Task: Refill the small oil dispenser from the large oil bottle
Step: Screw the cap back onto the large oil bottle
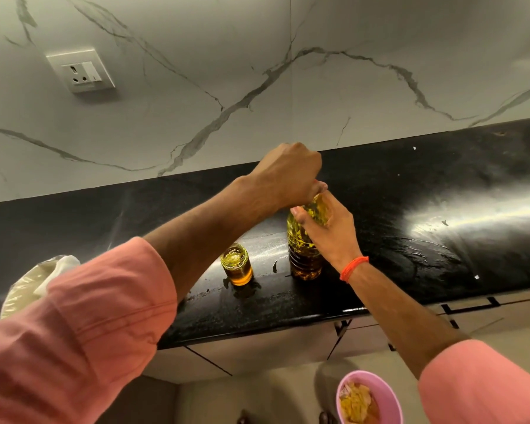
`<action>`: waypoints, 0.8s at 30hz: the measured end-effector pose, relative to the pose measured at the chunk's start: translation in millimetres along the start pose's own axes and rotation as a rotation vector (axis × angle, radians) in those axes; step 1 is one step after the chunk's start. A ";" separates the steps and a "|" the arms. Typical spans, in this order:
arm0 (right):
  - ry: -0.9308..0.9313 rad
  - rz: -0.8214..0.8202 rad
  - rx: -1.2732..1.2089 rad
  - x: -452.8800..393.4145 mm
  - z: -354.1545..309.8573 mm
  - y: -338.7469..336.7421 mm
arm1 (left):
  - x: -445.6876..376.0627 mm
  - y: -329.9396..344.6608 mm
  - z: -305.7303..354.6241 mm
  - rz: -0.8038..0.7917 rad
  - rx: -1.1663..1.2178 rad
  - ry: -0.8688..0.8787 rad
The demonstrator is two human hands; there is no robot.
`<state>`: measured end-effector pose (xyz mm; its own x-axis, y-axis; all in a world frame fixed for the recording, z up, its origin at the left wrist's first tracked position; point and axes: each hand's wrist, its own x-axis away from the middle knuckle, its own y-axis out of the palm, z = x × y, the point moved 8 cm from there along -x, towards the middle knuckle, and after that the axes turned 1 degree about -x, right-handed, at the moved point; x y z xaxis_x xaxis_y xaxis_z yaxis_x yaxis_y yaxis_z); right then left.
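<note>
Here my right grip (328, 231) clasps the oil-slick large bottle (305, 243); my left grip (291, 175) pinches its cap; the small dispenser (237, 264) sits at nine o'clock.

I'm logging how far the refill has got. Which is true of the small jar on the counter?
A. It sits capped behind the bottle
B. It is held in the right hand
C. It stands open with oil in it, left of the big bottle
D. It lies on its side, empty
C: the small jar stands upright with no lid, amber oil in its lower part, left of the large oil bottle and clear of both hands.
</note>
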<state>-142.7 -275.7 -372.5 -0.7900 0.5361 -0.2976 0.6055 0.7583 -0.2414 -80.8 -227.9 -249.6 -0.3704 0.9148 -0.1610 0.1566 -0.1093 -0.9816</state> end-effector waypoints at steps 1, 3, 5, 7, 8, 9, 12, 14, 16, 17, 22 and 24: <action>0.001 0.001 0.009 -0.1 0.0 -0.1 | 0.1 -0.4 0.2 0.003 -0.006 0.018; 0.000 0.003 0.030 -0.4 -0.6 0.6 | 1.7 0.0 -2.0 0.014 -0.010 0.042; -0.006 0.007 0.051 -0.4 -1.7 1.4 | 2.7 2.2 -5.3 0.029 0.006 0.064; -0.013 0.006 0.062 0.3 -3.2 1.5 | 3.2 4.0 -6.7 0.036 0.032 0.086; -0.018 0.005 0.066 0.8 -4.4 1.8 | 3.5 4.8 -7.4 0.035 0.036 0.094; -0.022 0.004 0.069 1.3 -5.3 1.9 | 4.1 5.7 -8.5 0.035 0.033 0.097; -0.024 -0.006 0.073 1.7 -6.0 1.9 | 9.8 6.0 -12.1 0.040 0.072 0.056; -0.008 -0.023 0.064 1.3 -4.3 2.6 | 17.0 6.7 -15.9 0.009 0.143 0.014; 0.008 -0.027 0.043 0.7 0.1 2.0 | 28.5 10.3 -23.4 -0.055 0.233 -0.016; 0.014 -0.031 0.035 0.1 1.5 2.6 | 37.5 11.2 -30.9 -0.075 0.299 -0.039; 0.040 -0.034 0.017 -0.6 11.1 -0.3 | 100.5 14.6 -92.1 -0.012 0.735 -0.222; 0.033 -0.020 -0.013 -1.8 13.6 0.5 | 136.5 24.9 -127.3 0.031 0.784 -0.373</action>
<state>-139.7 -281.4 -384.7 -0.8046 0.5329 -0.2620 0.5887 0.7734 -0.2349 -10.9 -56.3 -282.9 -0.6739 0.7347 -0.0775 -0.4536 -0.4944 -0.7415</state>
